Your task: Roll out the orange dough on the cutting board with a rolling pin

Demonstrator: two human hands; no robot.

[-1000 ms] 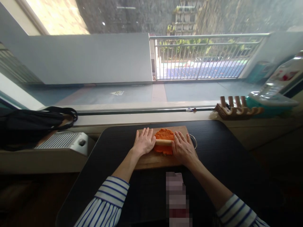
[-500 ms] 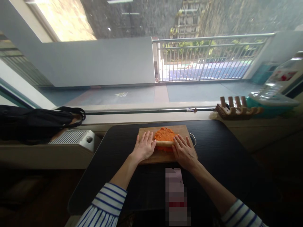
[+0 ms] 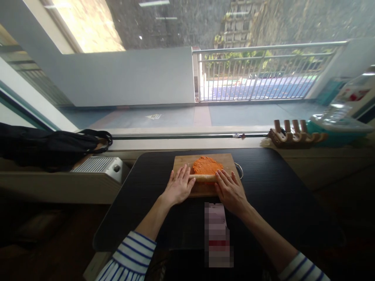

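Observation:
A flat round of orange dough [image 3: 206, 165] lies on a wooden cutting board [image 3: 227, 160] on the black table [image 3: 269, 187]. A pale wooden rolling pin [image 3: 204, 178] lies across the near edge of the dough. My left hand [image 3: 177, 186] rests flat on the pin's left end, fingers stretched out. My right hand [image 3: 231, 189] lies flat on the pin's right end, fingers spread. Both palms press down on the pin; neither hand is wrapped around it.
A metal handle loop [image 3: 240, 170] sticks out at the board's right edge. A wooden rack [image 3: 293, 134] and a teal container [image 3: 334, 128] stand on the sill at the right. At the left, a black bag [image 3: 49, 144] lies above a white radiator [image 3: 99, 166].
The rolling pin and both hands have come back toward me, from the middle of the dough to its near edge. More of the orange dough now shows beyond the pin.

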